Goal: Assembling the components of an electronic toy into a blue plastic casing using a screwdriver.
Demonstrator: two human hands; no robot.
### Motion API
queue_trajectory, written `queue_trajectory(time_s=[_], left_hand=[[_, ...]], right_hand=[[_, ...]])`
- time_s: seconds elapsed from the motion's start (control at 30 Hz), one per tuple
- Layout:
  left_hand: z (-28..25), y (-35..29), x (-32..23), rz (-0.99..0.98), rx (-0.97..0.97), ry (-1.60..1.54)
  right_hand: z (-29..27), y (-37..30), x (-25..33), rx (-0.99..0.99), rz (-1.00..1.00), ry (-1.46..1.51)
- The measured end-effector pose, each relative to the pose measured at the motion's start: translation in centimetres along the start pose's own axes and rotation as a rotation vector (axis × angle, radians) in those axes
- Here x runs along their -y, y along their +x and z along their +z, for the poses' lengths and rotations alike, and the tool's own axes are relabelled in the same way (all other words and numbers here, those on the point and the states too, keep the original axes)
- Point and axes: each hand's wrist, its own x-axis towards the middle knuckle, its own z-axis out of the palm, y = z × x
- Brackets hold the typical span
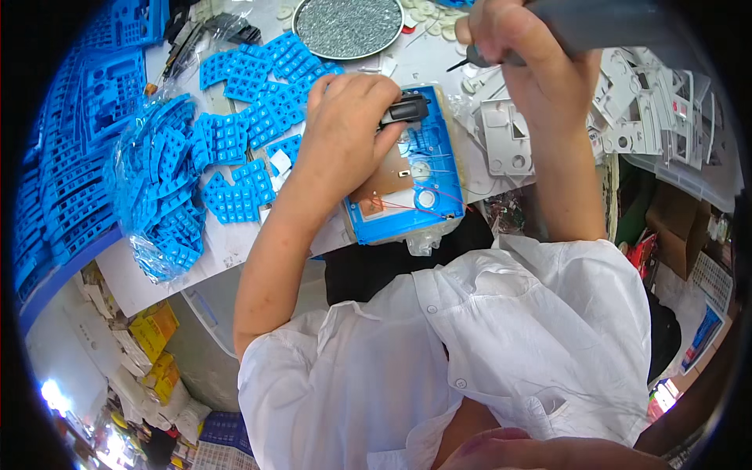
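My left hand lies over the upper left of an open blue plastic casing, its thumb and fingers closed on a black plastic part at the casing's top end. Inside the casing show a brown circuit board, thin red wires and a round white piece. Part of the board is covered by my left hand. Raised at the upper right, my right hand grips a dark grey electric screwdriver. Its thin dark bit points left, above the table and apart from the casing.
A round metal dish of small silver screws stands at the far side. Blue keypads lie left of the casing, beside a clear bag of more. Blue casings are stacked far left. White plastic parts are piled on the right.
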Motion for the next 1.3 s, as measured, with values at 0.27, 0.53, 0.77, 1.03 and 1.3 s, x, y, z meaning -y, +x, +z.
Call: queue_trajectory(time_s=[0.27,0.53,0.77,1.03,1.3], left_hand=[[-6.6,-2.0,-4.4,-0.114,-0.11,-0.004],[-19.2,-27.7,-3.0,-1.108,0.064,-0.34],[-5.1,-59.2,3.8,-1.841,-0.19,-0.557],[11.5,-55.5,-1.3,-1.553,0.578,-0.007],[1.8,-33.6,1.0,-1.095,0.772,-0.235]], right_hand=[[-1.3,-3.9,3.5,-0.151,0.418,-0.554],[-7.5,-9.0,9.3,0.304,0.56,-1.41],[-9.3,-10.8,6.6,0.369,0.756,-1.348],[-11.0,-10.8,9.9,0.063,0.861,-1.054],[-15.8,-9.9,16.1,-0.103,0.753,-1.049]])
